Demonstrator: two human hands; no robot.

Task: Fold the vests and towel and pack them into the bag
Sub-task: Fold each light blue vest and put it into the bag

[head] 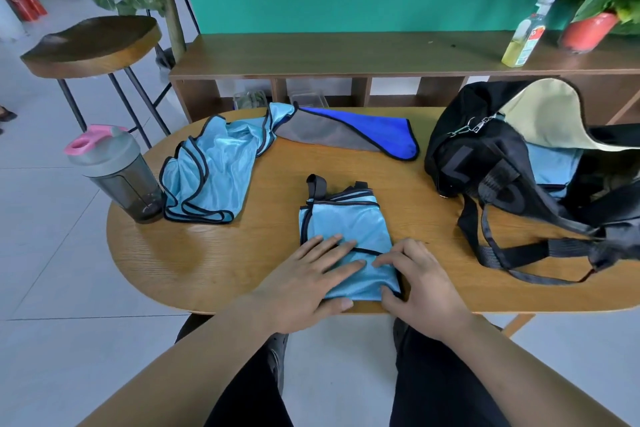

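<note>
Vest in hand: a folded vest (343,222) lies left of the bag (502,163), on the person's side.
Left hand (311,281): fingers straight, pressed flat on the cloth.
Right hand (415,281): fingers bent, tips on the cloth, thumb at its near corner; I cannot tell whether it pinches the edge.
Progress: roughly midway by my reading; this vest looks almost ready to pack.
Left to do: a crumpled vest (211,170), well left of the bag, is unfolded; the towel (346,132), near the bag's left side and further from the person, is only loosely doubled.
Bag contents: its flap is thrown back and the mouth is open; a light-blue cloth (554,166) shows inside, probably a vest already packed.
Shaker bottle (117,170): furthest left of the bag, just beside the crumpled vest.
</note>
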